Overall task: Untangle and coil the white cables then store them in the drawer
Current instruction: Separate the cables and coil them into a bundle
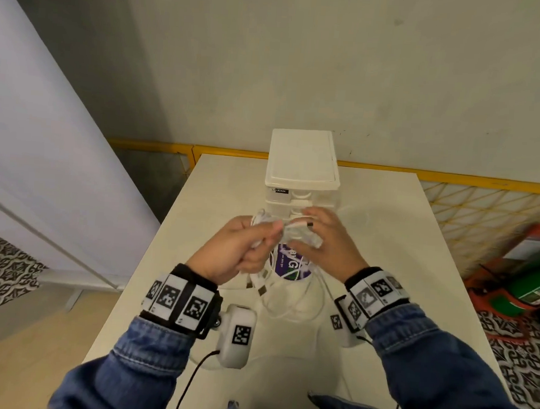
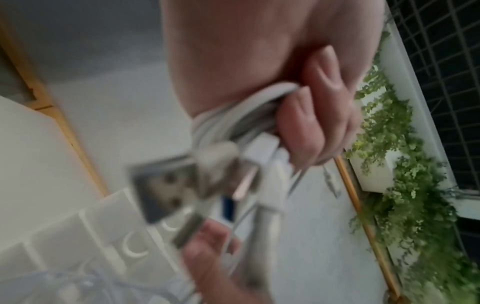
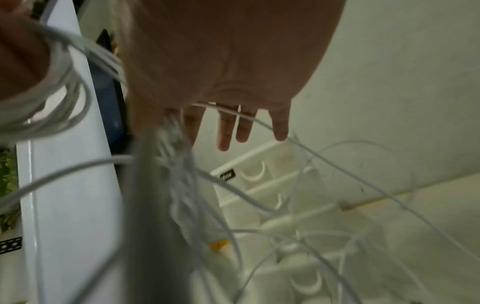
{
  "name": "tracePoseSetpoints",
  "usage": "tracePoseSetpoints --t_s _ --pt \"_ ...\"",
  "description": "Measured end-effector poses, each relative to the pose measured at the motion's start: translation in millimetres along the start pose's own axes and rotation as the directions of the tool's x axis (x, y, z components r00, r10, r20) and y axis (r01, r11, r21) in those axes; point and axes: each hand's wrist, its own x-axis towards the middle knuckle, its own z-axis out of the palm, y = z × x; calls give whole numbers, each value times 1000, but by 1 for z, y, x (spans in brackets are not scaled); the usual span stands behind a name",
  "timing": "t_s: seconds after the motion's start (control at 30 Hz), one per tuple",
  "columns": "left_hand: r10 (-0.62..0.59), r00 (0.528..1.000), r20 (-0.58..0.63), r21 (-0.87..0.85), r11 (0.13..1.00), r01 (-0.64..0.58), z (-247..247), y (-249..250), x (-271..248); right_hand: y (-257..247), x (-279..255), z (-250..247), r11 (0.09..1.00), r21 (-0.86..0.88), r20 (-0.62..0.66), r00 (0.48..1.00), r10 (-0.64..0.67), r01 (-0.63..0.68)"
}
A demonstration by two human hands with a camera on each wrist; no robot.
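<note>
Left hand (image 1: 232,249) fist-curled round bundled white cables (image 2: 233,115), USB plugs dangling below. Right hand (image 1: 326,239): thumb and forefinger pinch a cable end, other fingers (image 3: 224,131) straight, spread. Cable loops hang over table (image 1: 386,243), in front of closed drawer unit (image 1: 302,171).

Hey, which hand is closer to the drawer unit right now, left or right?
Right. The right hand sits just in front of the drawer unit, overlapping its lower drawers in the head view. The left hand, gripping the white cables, is lower and further left.
</note>
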Motion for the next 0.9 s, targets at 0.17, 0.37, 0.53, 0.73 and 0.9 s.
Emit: tracePoseSetpoints --t_s 0.17,0.37,0.53,0.73,0.9 --pt "160 986 -54 -100 981 -165 -8 10 -3 -7 -17 25 930 320 136 980 143 -180" --pt "154 927 -343 40 988 -149 -24 16 -9 -13 -22 19 967 232 -273 946 173 -109" --pt "122 818 -562 -50 982 -181 -36 8 -10 -16 -24 15 993 -33 -104 988 113 -117" --pt "111 597 -794 -57 965 -255 -65 14 -21 -3 -40 17 924 303 2 970 243 -232" --pt "73 381 -922 -54 948 -312 -94 11 -41 41 -42 4 858 273 -179 853 489 -435"
